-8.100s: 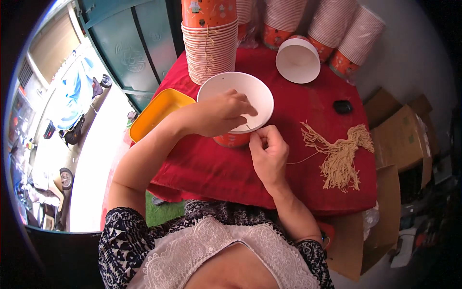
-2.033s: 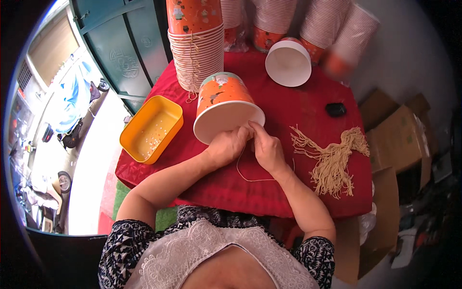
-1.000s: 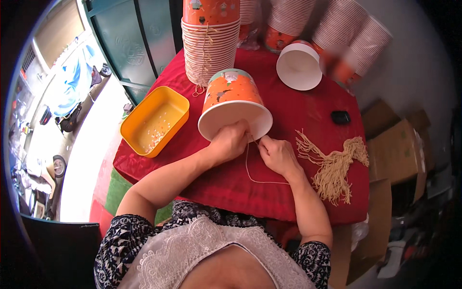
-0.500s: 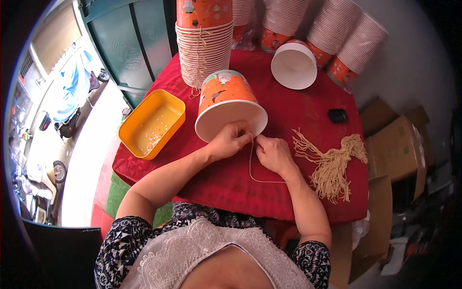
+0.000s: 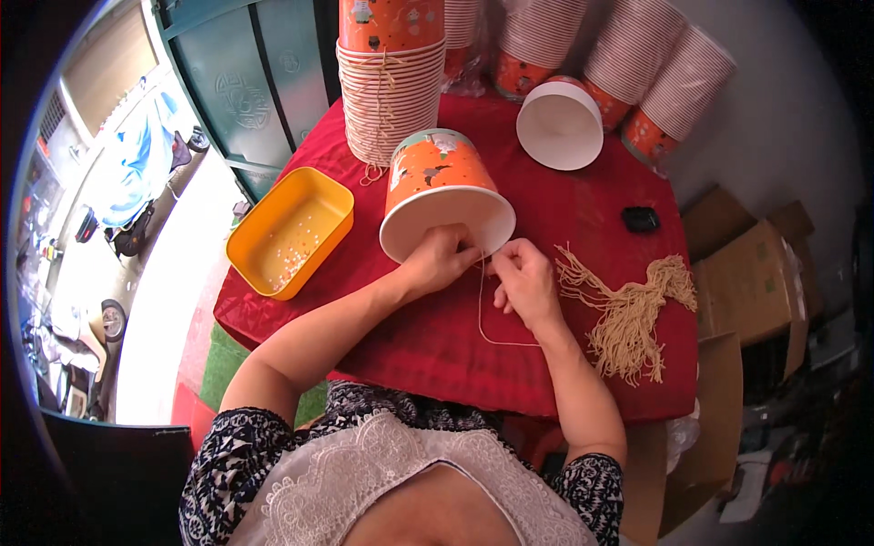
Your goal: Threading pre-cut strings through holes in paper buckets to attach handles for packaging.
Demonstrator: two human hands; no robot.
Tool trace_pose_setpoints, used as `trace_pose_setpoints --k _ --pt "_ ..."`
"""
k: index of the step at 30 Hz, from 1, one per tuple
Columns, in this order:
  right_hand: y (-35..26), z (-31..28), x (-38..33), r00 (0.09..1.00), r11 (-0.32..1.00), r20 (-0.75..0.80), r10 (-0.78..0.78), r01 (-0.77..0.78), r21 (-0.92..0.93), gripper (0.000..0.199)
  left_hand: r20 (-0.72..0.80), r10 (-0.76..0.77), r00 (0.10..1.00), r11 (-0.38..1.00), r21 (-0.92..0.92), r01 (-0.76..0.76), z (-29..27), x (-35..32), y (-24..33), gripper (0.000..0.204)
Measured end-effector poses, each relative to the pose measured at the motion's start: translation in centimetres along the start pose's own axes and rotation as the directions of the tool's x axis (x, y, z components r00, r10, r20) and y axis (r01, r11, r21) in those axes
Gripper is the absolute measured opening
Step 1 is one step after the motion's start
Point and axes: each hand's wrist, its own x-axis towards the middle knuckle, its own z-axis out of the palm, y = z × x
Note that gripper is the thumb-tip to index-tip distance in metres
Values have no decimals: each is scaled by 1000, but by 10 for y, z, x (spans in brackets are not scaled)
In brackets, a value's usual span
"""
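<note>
At the table's [image 5: 583, 214] centre, my left hand [image 5: 441, 262] grips the rim of the tipped orange paper bucket [image 5: 443, 196]. My right hand [image 5: 525, 281], just beside it, pinches a tan string [image 5: 483, 320] looping onto the red cloth. String bundle [image 5: 637, 313] at right; yellow tray [image 5: 291, 230] at left.

Both forearms angled inward, left hand [image 5: 440, 262] and right hand [image 5: 523, 281] nearly touching, fingers pinched.

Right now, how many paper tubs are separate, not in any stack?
2: an orange tub tipped at the left hand, a white-inside one lying near the back stacks. Others may be hidden.
</note>
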Motion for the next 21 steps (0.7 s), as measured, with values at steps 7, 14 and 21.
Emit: trace_pose_setpoints --k 7,14,21 --pt "0 3 -2 972 944 222 79 -144 296 12 29 -78 997 987 -138 82 3 1 -11 19" --pt "5 -13 2 928 760 131 -349 362 -540 12 34 -146 989 983 -109 149 -4 2 8 22" --pt "16 -4 4 931 546 167 -324 328 -770 18 58 -140 988 982 -116 146 -3 3 4 22"
